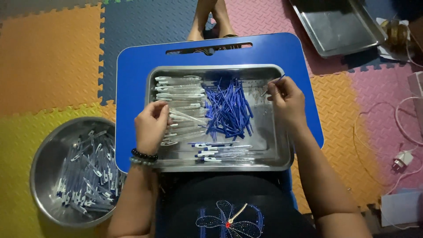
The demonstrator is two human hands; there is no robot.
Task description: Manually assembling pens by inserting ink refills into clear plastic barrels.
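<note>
Right hand at tray's 2 o'clock, pinched shut on thin blue refill; light, bendy, slippery; best gripped mid-shaft; left hand at 9 o'clock, curled on clear barrel; rigid, light.

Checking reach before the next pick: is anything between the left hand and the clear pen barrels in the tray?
Nothing visible does. The left hand is already at the clear pen barrels in the steel tray, fingers touching them.

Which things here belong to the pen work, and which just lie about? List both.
In use: left hand, right hand, steel tray, clear pen barrels, blue refills, bowl of pens.
Lying about: empty tray, white charger.
</note>
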